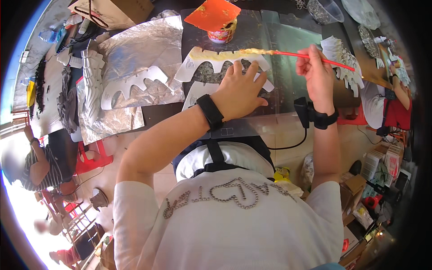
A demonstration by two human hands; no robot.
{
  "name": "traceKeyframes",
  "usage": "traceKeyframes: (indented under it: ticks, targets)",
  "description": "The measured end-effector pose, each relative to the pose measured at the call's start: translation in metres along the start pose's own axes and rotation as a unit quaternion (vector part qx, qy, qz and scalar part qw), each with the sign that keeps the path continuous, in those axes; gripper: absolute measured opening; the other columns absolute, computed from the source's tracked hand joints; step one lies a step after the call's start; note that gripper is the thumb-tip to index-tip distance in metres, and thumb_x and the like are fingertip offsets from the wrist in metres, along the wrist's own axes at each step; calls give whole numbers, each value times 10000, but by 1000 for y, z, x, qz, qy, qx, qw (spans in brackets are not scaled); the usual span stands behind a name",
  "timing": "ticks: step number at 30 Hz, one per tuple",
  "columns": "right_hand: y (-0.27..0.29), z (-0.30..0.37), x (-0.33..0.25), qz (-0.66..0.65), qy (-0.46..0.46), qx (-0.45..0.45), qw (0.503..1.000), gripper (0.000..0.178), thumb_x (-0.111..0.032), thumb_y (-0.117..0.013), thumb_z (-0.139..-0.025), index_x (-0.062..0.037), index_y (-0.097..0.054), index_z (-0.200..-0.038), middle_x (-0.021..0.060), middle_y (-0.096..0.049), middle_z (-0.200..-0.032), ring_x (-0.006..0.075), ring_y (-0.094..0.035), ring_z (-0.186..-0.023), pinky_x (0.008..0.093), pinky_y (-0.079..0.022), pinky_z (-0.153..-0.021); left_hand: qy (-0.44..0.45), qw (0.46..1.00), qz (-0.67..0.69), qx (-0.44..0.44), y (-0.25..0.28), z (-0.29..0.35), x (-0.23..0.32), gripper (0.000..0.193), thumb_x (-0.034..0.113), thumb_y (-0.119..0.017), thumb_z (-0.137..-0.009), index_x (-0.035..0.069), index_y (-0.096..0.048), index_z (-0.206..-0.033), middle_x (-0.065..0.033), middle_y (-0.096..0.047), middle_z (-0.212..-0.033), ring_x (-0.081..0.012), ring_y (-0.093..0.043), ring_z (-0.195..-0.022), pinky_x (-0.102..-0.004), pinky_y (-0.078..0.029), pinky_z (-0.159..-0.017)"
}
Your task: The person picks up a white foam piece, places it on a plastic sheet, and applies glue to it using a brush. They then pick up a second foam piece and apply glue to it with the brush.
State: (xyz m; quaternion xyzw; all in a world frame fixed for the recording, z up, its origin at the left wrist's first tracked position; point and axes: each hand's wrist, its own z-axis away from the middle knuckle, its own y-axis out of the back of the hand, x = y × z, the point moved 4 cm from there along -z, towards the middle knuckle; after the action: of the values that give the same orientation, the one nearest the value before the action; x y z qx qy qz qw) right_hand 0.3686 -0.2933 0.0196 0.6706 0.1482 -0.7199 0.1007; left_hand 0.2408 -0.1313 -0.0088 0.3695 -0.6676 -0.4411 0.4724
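My left hand [238, 92] lies with its fingers spread, fingertips on a white scalloped piece [185, 72] that has a band of yellow paste along its upper edge. Part of a second white piece [194, 93] shows below it, partly covered by that hand. In my right hand [318, 74] is a thin red stick [290, 54], held between thumb and fingers. Its left end, coated in yellow paste, lies over the right part of the piece's upper edge. Just beyond stands a small paste-smeared can [222, 35] with an orange sheet [211, 15] at its top.
To the left, another scalloped piece [119, 92] lies on crinkled silver foil [139, 45], beside a stack of white pieces [93, 67]. More white pieces [342, 56] are stacked at right. A paper bag [117, 13] stands far left; other people sit at both sides.
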Motion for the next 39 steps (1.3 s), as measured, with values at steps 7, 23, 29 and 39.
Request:
traceKeyframes:
  ticks: [7, 23, 29, 39]
  targets:
    - [2, 3, -16, 143, 38, 54, 988, 349, -325, -534, -983, -6, -644, -892, 35, -603, -712, 101, -564, -604, 242, -464, -570, 5, 999, -30, -28, -2, 0, 2, 687, 494, -682, -784, 79, -514, -1305, -152, -458, -1331, -461, -463, -1106, -509, -450, -940]
    - [-5, 12, -30, 205, 65, -20, 976, 306, -269, -499, -999, -2, -629, -922, 29, -589, -733, 102, -547, -623, 238, -456, -602, 1, 999, -31, -34, -1, 0, 1, 696, 522, -674, -786, 80, -510, -1299, -159, -451, -1347, -483, -454, -1130, -515, -451, -941]
    - [5, 10, -42, 134, 90, 19, 987, 325, -279, -524, -987, 12, -639, -902, 40, -593, -690, 102, -546, -580, 237, -455, -567, 3, 999, -21, -49, -2, 0, 1, 702, 528, -678, -780, 81, -509, -1294, -163, -448, -1362, -469, -450, -1127, -515, -449, -937]
    - [-6, 7, -35, 78, 103, 22, 991, 326, -286, -528, -986, 10, -639, -905, 40, -599, -697, 104, -549, -585, 240, -454, -566, -4, 1000, -9, -27, -1, 1, 0, 719, 539, -691, -753, 73, -515, -1272, -153, -462, -1337, -447, -449, -1112, -521, -437, -931]
